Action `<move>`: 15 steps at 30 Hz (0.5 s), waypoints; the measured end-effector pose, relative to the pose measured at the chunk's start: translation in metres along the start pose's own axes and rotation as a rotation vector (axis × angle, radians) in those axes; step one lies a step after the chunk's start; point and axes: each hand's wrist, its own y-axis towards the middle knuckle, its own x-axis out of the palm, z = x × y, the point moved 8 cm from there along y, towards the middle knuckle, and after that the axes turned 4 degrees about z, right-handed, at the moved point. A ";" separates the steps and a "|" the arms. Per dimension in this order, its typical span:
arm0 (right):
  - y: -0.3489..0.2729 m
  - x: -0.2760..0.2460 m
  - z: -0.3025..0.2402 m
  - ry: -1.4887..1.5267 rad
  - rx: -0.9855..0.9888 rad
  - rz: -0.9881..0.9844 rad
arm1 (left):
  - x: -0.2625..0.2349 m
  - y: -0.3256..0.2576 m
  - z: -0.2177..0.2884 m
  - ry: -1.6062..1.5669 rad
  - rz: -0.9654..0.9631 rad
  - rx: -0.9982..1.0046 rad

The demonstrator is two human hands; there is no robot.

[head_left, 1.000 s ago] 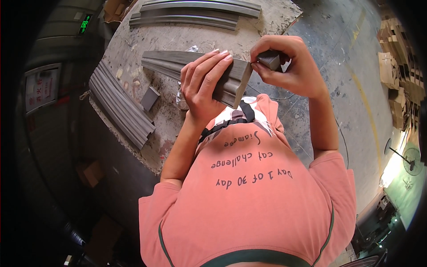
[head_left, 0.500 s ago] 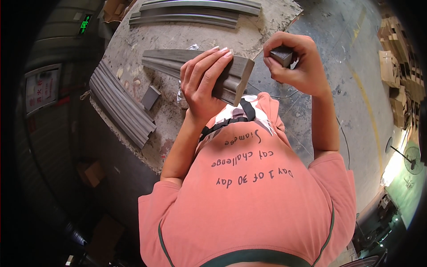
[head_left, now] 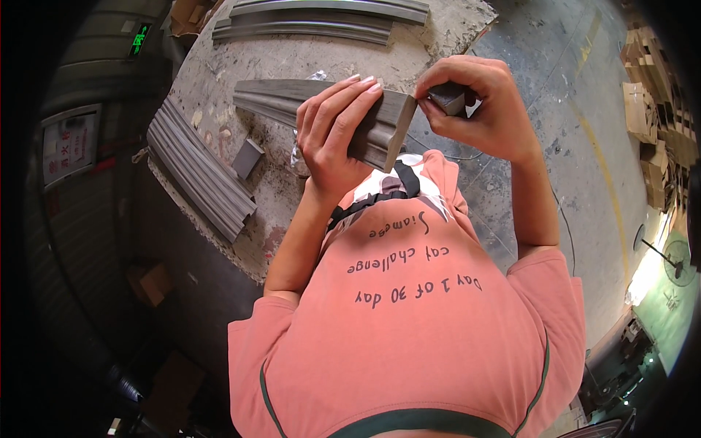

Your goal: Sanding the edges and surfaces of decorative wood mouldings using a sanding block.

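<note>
My left hand (head_left: pixel 332 131) is wrapped over a long grey profiled moulding strip (head_left: pixel 266 93), close to its near right end. The strip is held tilted above the workbench, its cut end turned to the right. My right hand (head_left: pixel 485 102) is closed around a small dark grey block (head_left: pixel 447 99) with a bevelled face. Its fingertips are at the upper corner of the strip's cut end and seem to touch it. The fingers and palm hide most of the block. A similar grey block (head_left: pixel 247 159) lies on the bench left of my left hand.
The worn, stained workbench (head_left: pixel 208 80) carries several stacked moulding strips (head_left: pixel 197 168) at its left edge and more strips (head_left: pixel 307 29) at the far side. A thin cable (head_left: pixel 566 219) runs over the floor at right. Cardboard pieces (head_left: pixel 646 117) are stacked farther right.
My right hand has moved left with the dark block, from a gap beside the strip to its end corner. The left hand and the strip have hardly moved.
</note>
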 end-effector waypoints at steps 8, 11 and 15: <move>0.004 0.001 -0.005 -0.095 -0.043 -0.056 | 0.001 -0.002 0.000 -0.003 -0.038 0.009; 0.003 0.001 -0.001 -0.043 0.012 -0.065 | 0.001 -0.003 0.000 0.001 -0.035 0.008; -0.001 -0.001 0.007 0.073 0.117 -0.049 | 0.000 -0.002 0.000 -0.006 -0.022 0.005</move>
